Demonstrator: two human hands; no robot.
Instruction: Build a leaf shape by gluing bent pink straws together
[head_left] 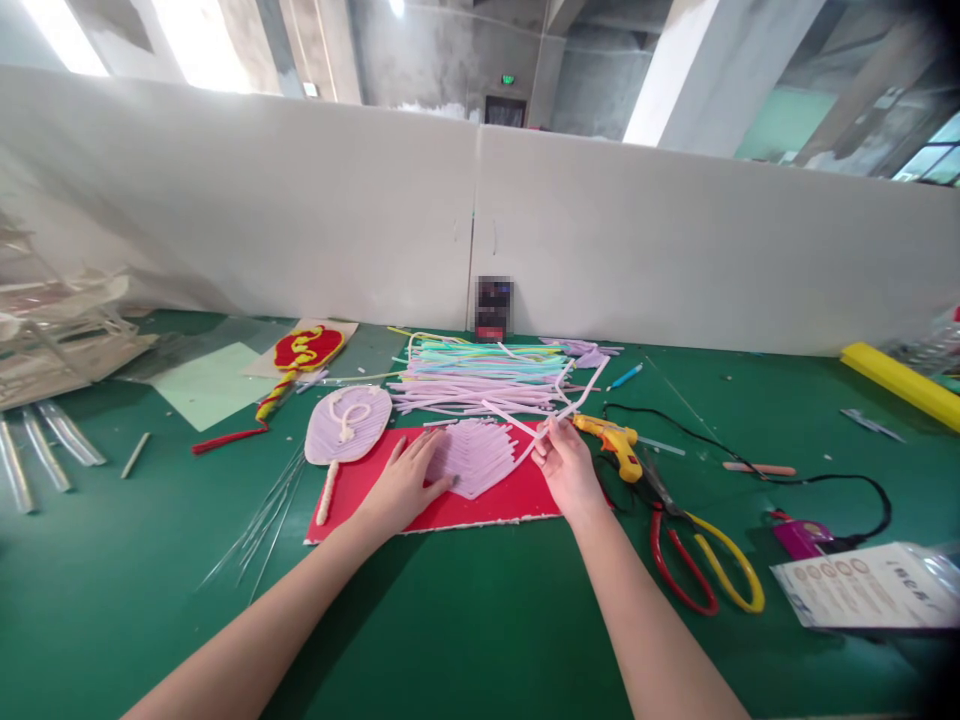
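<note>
Green table [420,640], wide, plain, cluttered at both sides. From my head view I get a white partition [300,200] along its far edge, seam near the middle, dark pixelated device [493,308] standing against it. Beyond: bare grey concrete, a pale pillar [690,60] upper right, lit green sign [508,79], bright light upper left. Red board [480,515] lies on the table in front of me, whitish rough near edge.

Lilac panel [476,460] sits on the board, between my hands. Strips laid side by side, slanting into a chevron; pointed near end, uneven stepped right side.

My left hand [405,482] is palm down, fingers loosely spread, over the board and the panel's left edge; nothing gripped. My right hand [566,465] is just beside the panel's right side, thumb and fingertips closed in a pinch on a lilac strip [589,387] sticking up to the right. Its other end I can't make out.

Strip pile [480,370], lilac, mint and some yellow, lies just behind the board. Lilac fan [349,425] overlaps the board's left end; glue gun [616,445] and scissors [720,560] at right.
</note>
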